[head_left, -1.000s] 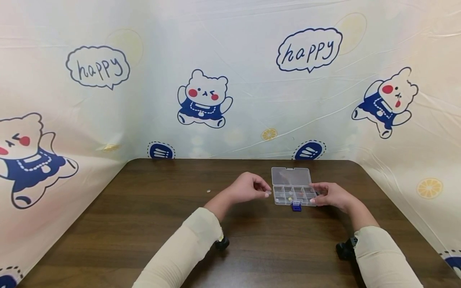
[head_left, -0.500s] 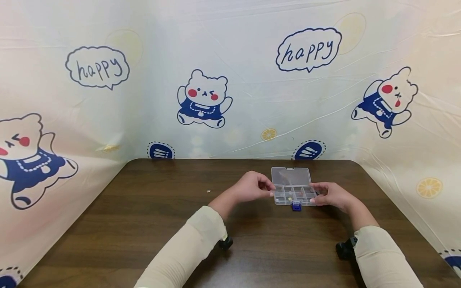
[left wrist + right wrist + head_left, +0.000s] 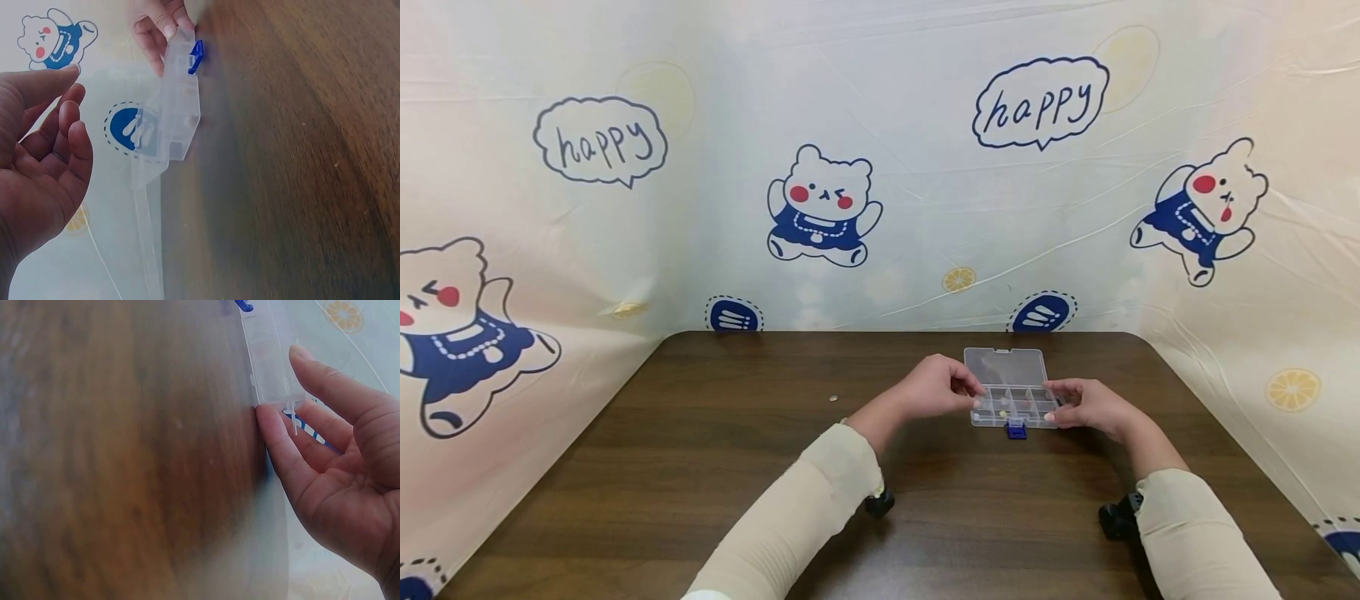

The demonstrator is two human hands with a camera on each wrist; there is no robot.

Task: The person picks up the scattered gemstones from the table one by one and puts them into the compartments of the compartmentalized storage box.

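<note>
Compartment box point(image 3: 1011, 387): one, lid open
Whitish bit point(image 3: 833, 398): one, head view only
Left hand point(image 3: 934, 389): fingers nearly together; hold unclear
Right hand point(image 3: 1088, 406): fingers part-spread, gripping box end

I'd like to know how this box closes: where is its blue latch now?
In the head view, the blue latch is at the near edge of the clear box, right of centre, between the left hand and the right hand.

Long cream sleeves with soft creases in the cloth, left sleeve point(image 3: 790, 521) at lower centre-left of the frame, right sleeve point(image 3: 1202, 533) at lower right; a small black device point(image 3: 881, 502) at the left cuff point(image 3: 853, 454), a chunkier black unit point(image 3: 1120, 517) at the right cuff point(image 3: 1168, 482); bare left hand point(image 3: 936, 388), bare right hand point(image 3: 1093, 404)
</note>
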